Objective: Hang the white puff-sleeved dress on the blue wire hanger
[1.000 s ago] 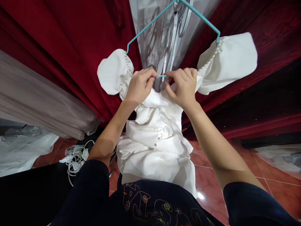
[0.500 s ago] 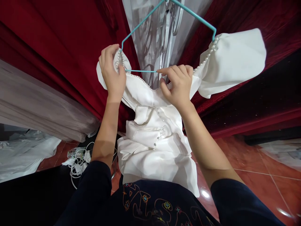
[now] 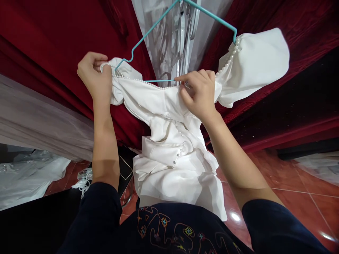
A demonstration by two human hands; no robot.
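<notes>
One left grip (image 3: 96, 77) closed on white dress (image 3: 180, 178) (pearled edge (image 3: 135, 79)), one right grip (image 3: 200, 91) on turquoise hanger (image 3: 212, 16)

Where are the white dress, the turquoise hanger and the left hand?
White dress (image 3: 161, 150), head view: bunched fabric below the bodice.
Turquoise hanger (image 3: 212, 16), head view: sloping arm on the image's right.
Left hand (image 3: 94, 77), head view: middle of the hand.

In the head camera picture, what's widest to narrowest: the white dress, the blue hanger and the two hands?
1. White dress
2. Blue hanger, thin but wide
3. Left hand and right hand: too alike to rank
</notes>
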